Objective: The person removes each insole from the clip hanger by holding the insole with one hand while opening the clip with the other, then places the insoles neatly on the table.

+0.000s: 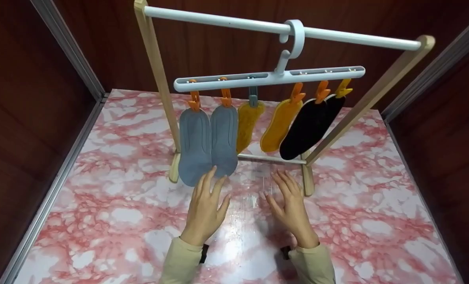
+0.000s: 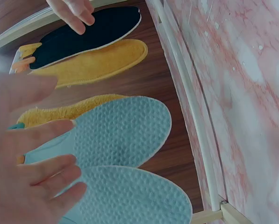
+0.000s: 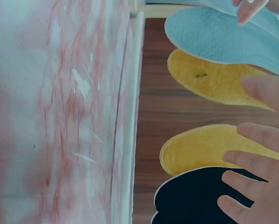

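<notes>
My left hand point(image 1: 205, 205) is spread with its fingers loosely extended, its fingertips overlapping the lower ends of two grey-blue insoles point(image 1: 195, 146) in the head view. My right hand point(image 1: 291, 203) is likewise spread, in front of the rack and below the black insoles point(image 1: 307, 128); it holds nothing. Between the grey-blue and black pairs hang two yellow insoles point(image 1: 280, 125). Orange clips point(image 1: 226, 98), a grey clip point(image 1: 253, 96) and a yellow clip point(image 1: 343, 88) hold the insoles on a white clip hanger point(image 1: 226, 83). In the left wrist view, the grey-blue insoles point(image 2: 125, 130) show a dimpled surface.
The hanger's hook point(image 1: 297, 39) loops over a white rod point(image 1: 218, 19) between wooden posts point(image 1: 155, 67). A lower white bar point(image 1: 272, 158) joins the rack's feet. Beneath is a pink-and-white marbled tabletop point(image 1: 120, 244), with dark wood panels point(image 1: 9, 98) around it.
</notes>
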Available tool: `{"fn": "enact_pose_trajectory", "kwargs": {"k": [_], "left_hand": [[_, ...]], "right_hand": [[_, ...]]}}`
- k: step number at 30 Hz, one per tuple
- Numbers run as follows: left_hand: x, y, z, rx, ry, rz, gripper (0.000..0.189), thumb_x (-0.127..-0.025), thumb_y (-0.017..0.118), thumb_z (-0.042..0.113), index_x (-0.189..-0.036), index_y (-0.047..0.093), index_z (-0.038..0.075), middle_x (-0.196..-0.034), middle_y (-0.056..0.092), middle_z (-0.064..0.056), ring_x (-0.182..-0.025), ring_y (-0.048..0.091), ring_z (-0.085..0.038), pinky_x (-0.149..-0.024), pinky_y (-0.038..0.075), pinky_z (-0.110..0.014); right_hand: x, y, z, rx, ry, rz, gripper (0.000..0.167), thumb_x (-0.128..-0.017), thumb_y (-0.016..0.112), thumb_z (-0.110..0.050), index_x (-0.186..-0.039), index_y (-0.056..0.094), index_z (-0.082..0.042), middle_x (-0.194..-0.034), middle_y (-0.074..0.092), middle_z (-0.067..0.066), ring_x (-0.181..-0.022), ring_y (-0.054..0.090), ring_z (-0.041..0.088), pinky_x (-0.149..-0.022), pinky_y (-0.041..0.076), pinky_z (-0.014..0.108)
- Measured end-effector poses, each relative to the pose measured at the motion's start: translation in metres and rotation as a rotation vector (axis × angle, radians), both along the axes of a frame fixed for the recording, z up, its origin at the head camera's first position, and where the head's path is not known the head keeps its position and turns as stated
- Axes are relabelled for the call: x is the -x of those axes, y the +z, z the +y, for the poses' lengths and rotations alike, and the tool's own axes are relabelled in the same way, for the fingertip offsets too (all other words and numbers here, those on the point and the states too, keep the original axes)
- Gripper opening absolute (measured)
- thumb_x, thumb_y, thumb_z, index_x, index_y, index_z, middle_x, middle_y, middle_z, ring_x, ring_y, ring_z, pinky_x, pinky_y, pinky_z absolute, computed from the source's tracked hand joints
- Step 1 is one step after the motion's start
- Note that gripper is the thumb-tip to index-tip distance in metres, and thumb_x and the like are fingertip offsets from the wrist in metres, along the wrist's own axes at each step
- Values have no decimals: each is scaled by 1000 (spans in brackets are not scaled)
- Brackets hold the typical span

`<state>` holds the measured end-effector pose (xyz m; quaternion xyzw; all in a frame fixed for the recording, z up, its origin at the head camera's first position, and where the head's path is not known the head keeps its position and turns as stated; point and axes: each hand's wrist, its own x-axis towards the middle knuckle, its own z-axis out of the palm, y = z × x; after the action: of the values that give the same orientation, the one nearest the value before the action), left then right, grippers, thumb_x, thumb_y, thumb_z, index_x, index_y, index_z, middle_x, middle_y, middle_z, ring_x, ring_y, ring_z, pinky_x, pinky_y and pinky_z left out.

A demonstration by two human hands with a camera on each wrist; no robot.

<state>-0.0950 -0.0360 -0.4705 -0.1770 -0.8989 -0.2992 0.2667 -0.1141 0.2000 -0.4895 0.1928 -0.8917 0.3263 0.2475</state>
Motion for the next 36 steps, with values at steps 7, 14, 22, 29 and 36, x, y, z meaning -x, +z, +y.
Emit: {"fn": "enact_pose_trajectory", "kwargs": {"k": [7, 14, 22, 29, 36], "left_hand": [[10, 7, -9, -275, 174, 158, 14, -81, 72, 7, -92, 65, 4, -100, 57, -12, -95, 55, -27, -83, 45, -40], [24, 9, -28, -425, 334, 123, 46, -86, 71, 18, -121, 53, -5, -122, 48, -22, -116, 45, -34, -101, 35, -45], [37, 0, -41, -602, 206, -105, 70, -90, 67, 18, -145, 30, -5, -142, 40, -22, -132, 37, -34, -109, 30, -51], [45, -9, -47, -793, 138, -319, 72, -87, 70, 21, -146, 32, 4, -141, 41, -21, -130, 40, -35, -108, 32, -51], [50, -11, -49, -935, 128, -396, 52, -86, 72, 20, -131, 50, 6, -126, 56, -16, -116, 53, -28, -101, 38, -42]], "right_hand": [[3, 4, -2, 133, 47, 35, 33, -79, 70, 2, -112, 67, 2, -116, 66, 18, -114, 56, 40, -97, 41, 51], [2, 7, -4, 212, 76, 1, 26, -83, 68, 1, -109, 70, -2, -112, 68, 13, -111, 60, 33, -97, 42, 42], [-1, 17, -13, 230, 77, -1, 26, -80, 68, 9, -104, 70, 2, -106, 69, 17, -102, 63, 34, -91, 45, 40], [-11, 45, -26, 243, 99, -35, 23, -79, 65, 14, -101, 68, 8, -100, 68, 22, -95, 63, 37, -88, 46, 37], [-13, 51, -33, 267, 131, -82, 23, -82, 64, 12, -103, 68, 5, -104, 68, 21, -94, 64, 33, -81, 50, 42]]}}
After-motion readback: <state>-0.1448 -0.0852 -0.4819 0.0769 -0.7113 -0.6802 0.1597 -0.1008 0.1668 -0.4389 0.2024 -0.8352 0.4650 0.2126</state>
